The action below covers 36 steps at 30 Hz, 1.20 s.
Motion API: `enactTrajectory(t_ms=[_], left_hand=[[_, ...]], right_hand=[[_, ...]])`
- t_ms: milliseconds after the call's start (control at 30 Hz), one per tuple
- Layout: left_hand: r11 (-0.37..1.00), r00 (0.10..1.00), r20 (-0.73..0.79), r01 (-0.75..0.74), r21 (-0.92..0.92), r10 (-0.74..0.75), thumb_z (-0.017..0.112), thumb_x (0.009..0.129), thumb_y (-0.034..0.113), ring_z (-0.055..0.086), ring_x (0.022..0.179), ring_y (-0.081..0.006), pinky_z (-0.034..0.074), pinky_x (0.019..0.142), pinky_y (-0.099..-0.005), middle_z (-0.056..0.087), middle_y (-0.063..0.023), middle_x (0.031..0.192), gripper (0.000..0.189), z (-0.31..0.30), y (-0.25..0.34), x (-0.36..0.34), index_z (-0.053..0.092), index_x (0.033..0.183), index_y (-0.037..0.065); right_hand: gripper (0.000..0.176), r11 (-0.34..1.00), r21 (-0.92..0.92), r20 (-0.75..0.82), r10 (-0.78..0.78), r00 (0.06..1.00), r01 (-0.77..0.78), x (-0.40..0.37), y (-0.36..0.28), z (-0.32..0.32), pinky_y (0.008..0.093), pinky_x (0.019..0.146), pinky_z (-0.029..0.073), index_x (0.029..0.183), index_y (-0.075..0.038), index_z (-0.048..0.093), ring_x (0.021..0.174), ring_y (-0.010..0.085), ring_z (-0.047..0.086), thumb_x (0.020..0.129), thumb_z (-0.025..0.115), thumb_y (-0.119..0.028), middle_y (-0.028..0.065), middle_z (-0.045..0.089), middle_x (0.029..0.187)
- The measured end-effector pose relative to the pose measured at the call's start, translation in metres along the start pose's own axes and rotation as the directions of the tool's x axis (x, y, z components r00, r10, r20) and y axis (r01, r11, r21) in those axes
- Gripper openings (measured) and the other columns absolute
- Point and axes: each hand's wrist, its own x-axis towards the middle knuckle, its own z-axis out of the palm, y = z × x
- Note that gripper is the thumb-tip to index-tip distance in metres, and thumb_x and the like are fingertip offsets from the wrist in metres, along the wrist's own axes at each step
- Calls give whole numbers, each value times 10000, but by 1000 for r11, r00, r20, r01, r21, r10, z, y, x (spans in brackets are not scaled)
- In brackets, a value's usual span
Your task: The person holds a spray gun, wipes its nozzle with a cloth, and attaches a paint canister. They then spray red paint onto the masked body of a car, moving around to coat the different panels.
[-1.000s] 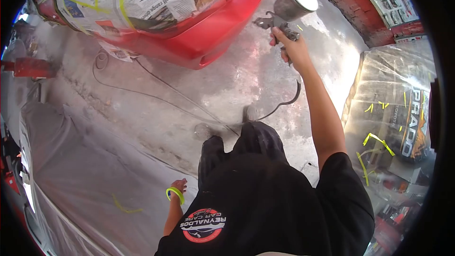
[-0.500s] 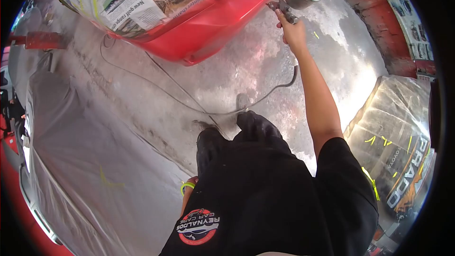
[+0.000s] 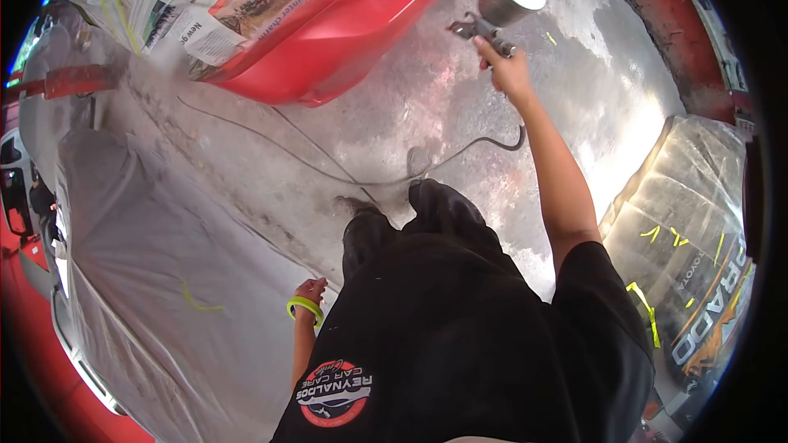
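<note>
My right hand (image 3: 507,71) is closed round the handle of a spray gun (image 3: 483,31), held out to the upper right. A grey metal paint cup (image 3: 502,6) with a pale lid sits on the gun. The nozzle end points left, apart from the glossy red bumper (image 3: 328,57). A dark hose (image 3: 484,142) shows below my right hand and runs across the floor. My left hand (image 3: 310,290) hangs low beside my black shirt, its fingers loosely bent with nothing visible in them. A yellow-green ring, like a roll of tape (image 3: 304,309), circles the left wrist.
Newspaper (image 3: 205,29) and yellow tape mask the area above the bumper. Grey plastic sheeting (image 3: 164,279) drapes something on the left. At the right lies a sheet-covered surface with a PRADO sign (image 3: 704,332). The hose crosses the concrete floor (image 3: 386,131) near my feet.
My right hand and the spray gun have shifted slightly left and down, farther from the bumper's edge. My left hand has come out from beside my leg into fuller view.
</note>
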Motion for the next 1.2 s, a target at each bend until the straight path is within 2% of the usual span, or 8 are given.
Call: enactTrajectory(t_ms=[100,167,267,400,500,767,1000,1200], left_hand=[[997,999,44,-26,80,22,704,880,423,603,640,-134,486,621,-301,684,-47,737,367,0,19,-22,736,863,58],[997,993,99,-72,31,69,712,871,444,636,695,-154,499,673,-322,702,-70,755,392,3,-15,-10,737,872,53],[946,994,78,-98,308,77,712,868,452,684,776,-202,519,737,-347,727,-118,810,417,12,-73,16,731,891,36],[915,999,36,-46,400,34,696,857,511,712,844,-261,529,789,-376,736,-151,855,484,-7,-56,1,734,912,32],[922,998,64,-20,387,-5,693,855,501,711,887,-271,525,816,-368,739,-154,884,472,-27,6,-30,739,917,36],[848,991,121,-116,518,61,691,860,470,709,929,-270,528,839,-357,743,-148,935,417,-45,41,-41,758,947,68],[965,980,191,11,263,-63,693,876,424,710,924,-250,532,852,-342,745,-139,950,366,-68,-16,-6,761,943,70],[871,976,210,-154,467,59,710,875,369,707,921,-233,540,846,-345,744,-127,941,335,-55,55,-34,758,922,41]], right_hand=[[469,999,21,-207,-33,978,38,12,15,-4,290,389,328,754,-13,652,395,97,435,870,734,-459,14,542,578],[497,1000,20,-165,-1,986,5,4,33,-2,301,537,434,909,-4,694,565,130,558,855,731,-496,53,628,684],[573,998,31,-14,64,998,-63,-31,56,10,335,710,498,1115,-2,705,738,167,643,849,730,-510,85,701,790],[664,992,71,220,-118,968,104,-71,93,31,361,772,509,1177,38,673,798,214,666,830,747,-523,126,714,833],[703,997,-36,304,-57,951,71,-63,99,30,364,830,509,1217,43,653,853,243,679,819,754,-528,170,722,883],[565,997,24,-263,-64,963,73,41,145,40,413,714,510,1084,-50,695,721,350,659,838,711,-559,203,673,750],[670,996,-36,28,80,996,-79,6,180,71,430,878,513,1209,-73,678,1001,384,673,821,683,-619,234,703,1023],[744,994,-110,385,55,921,-13,-14,211,76,421,921,509,1248,-14,655,1031,331,684,816,698,-619,245,708,1060]])
